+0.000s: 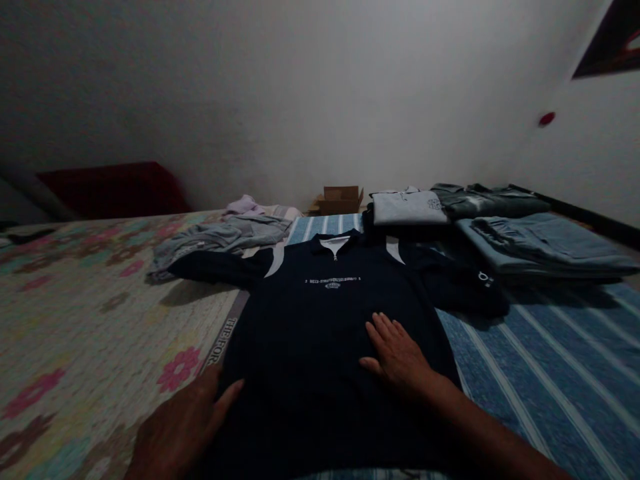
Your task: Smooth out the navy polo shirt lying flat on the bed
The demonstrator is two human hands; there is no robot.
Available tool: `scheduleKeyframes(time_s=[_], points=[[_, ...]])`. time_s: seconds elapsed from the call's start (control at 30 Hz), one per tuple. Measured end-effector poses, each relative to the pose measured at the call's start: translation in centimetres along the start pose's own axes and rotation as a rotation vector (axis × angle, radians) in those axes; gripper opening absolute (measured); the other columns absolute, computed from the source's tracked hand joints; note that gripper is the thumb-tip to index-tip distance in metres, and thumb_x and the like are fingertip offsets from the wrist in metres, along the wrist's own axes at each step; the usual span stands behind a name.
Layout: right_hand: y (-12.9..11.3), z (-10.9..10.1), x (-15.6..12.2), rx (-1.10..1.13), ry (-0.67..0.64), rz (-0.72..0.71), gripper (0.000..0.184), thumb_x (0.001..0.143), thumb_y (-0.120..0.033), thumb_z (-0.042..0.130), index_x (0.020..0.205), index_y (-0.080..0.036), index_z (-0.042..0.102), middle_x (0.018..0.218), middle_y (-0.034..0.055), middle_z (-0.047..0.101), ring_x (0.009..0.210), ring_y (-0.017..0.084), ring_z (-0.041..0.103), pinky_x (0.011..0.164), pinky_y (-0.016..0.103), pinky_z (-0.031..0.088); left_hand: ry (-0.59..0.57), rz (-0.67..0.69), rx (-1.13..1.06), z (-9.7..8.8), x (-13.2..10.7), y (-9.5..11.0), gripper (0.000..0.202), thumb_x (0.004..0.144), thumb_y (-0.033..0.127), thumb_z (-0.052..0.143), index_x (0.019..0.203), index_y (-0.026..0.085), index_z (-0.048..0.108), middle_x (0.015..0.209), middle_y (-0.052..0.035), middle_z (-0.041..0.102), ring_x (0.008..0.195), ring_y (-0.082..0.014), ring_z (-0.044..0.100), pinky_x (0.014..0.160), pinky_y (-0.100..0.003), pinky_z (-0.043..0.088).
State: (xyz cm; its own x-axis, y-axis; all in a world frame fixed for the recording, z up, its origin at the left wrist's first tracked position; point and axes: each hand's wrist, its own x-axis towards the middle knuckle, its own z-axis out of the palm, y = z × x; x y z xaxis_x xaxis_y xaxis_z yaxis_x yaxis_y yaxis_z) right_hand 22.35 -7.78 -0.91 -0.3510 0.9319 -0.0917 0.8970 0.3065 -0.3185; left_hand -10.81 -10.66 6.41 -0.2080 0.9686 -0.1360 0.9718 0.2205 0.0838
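Observation:
A dark navy polo shirt (320,313) with white shoulder panels, a short zip and small white chest lettering lies spread flat, front up, on the bed. My right hand (397,353) rests palm down on the shirt's lower right part, fingers together and flat. My left hand (185,423) lies at the shirt's lower left edge, thumb touching the fabric, fingers on the floral sheet. Neither hand holds anything.
A floral bedsheet (90,333) covers the left, a blue striped cloth (550,373) the right. Crumpled grey clothes (220,240) lie at back left. Folded garments (500,227) are stacked at back right. A small cardboard box (343,199) stands by the wall.

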Motion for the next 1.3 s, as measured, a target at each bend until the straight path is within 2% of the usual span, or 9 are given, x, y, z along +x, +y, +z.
scheduleKeyframes(time_s=[0.1,0.2,0.27,0.33,0.43,0.67,0.83,0.97,1.3], points=[[0.0,0.5,0.0,-0.003,0.010,0.003,0.071,0.093,-0.056,0.040,0.145,-0.007,0.033,0.152,0.0185,0.020,0.141,0.030,0.013,0.114,0.048,0.015,0.016,0.236,0.067,-1.5,0.7,4.9,0.036,0.086,0.041,0.041,0.110,0.020,0.058,0.114,-0.0088,0.066,0.103,-0.0270,0.061,0.086,-0.039,0.048],[0.0,0.6,0.0,0.005,0.013,0.010,0.070,0.093,-0.056,0.038,0.145,-0.009,0.033,0.152,0.0171,0.019,0.141,0.030,0.012,0.114,0.048,0.013,-0.069,0.557,0.030,-1.2,2.7,11.6,0.031,0.089,0.028,0.040,0.112,0.017,0.058,0.115,-0.0093,0.064,0.105,-0.0227,0.061,0.090,-0.035,0.047],[0.0,0.6,0.1,0.006,0.007,0.012,0.070,0.094,-0.056,0.037,0.145,-0.009,0.032,0.153,0.0167,0.018,0.141,0.029,0.010,0.114,0.049,0.012,-0.095,0.756,-0.008,0.2,4.5,16.0,0.029,0.091,0.024,0.038,0.112,0.016,0.058,0.117,-0.0097,0.063,0.109,-0.0206,0.059,0.093,-0.033,0.045],[0.1,0.5,0.1,0.010,-0.001,0.011,0.070,0.094,-0.055,0.037,0.146,-0.009,0.031,0.153,0.0160,0.017,0.142,0.029,0.009,0.114,0.048,0.011,-0.084,0.900,-0.041,2.3,6.3,19.5,0.034,0.093,0.021,0.037,0.122,0.015,0.052,0.136,-0.0115,0.051,0.126,-0.0194,0.047,0.104,-0.032,0.037],[0.1,0.3,0.0,0.031,-0.016,0.010,0.072,0.093,-0.055,0.037,0.147,-0.010,0.027,0.154,0.0137,0.015,0.142,0.028,0.011,0.114,0.047,0.012,-0.102,0.934,-0.038,5.7,8.5,22.3,0.040,0.095,0.021,0.034,0.132,0.014,0.045,0.148,-0.0115,0.038,0.137,-0.0197,0.033,0.110,-0.036,0.031],[0.3,-1.6,-1.2,0.102,-0.050,0.005,0.067,0.092,-0.049,0.044,0.145,-0.010,0.034,0.152,0.0145,0.023,0.140,0.029,0.019,0.113,0.048,0.018,-0.086,0.963,-0.018,9.4,10.0,21.9,0.053,0.097,0.039,0.028,0.144,0.014,0.030,0.154,-0.0123,0.024,0.143,-0.0233,0.014,0.114,-0.049,0.015],[1.8,-1.5,-2.2,0.007,0.028,0.100,0.064,0.091,-0.046,0.046,0.142,-0.008,0.038,0.150,0.0155,0.025,0.140,0.030,0.017,0.114,0.049,0.018,-0.081,0.952,0.027,9.5,9.9,22.1,0.062,0.096,0.051,0.025,0.146,0.015,0.027,0.156,-0.0119,0.020,0.144,-0.0242,0.011,0.114,-0.050,0.015],[3.0,-0.1,-2.8,-0.054,-0.013,0.150,0.069,0.092,-0.052,0.042,0.144,-0.008,0.033,0.152,0.0148,0.018,0.140,0.029,0.013,0.114,0.049,0.017,-0.088,0.942,0.020,9.4,9.8,22.1,0.063,0.096,0.052,0.025,0.147,0.015,0.026,0.156,-0.0109,0.019,0.144,-0.0235,0.011,0.115,-0.049,0.014],[4.2,1.5,-3.0,-0.028,0.064,0.135,0.066,0.092,-0.054,0.041,0.145,-0.015,0.033,0.152,0.0098,0.016,0.140,0.026,0.012,0.114,0.050,0.017,-0.105,0.939,0.013,9.3,9.8,21.9,0.066,0.095,0.055,0.022,0.147,0.015,0.026,0.156,-0.0105,0.018,0.144,-0.0238,0.011,0.114,-0.050,0.014]])
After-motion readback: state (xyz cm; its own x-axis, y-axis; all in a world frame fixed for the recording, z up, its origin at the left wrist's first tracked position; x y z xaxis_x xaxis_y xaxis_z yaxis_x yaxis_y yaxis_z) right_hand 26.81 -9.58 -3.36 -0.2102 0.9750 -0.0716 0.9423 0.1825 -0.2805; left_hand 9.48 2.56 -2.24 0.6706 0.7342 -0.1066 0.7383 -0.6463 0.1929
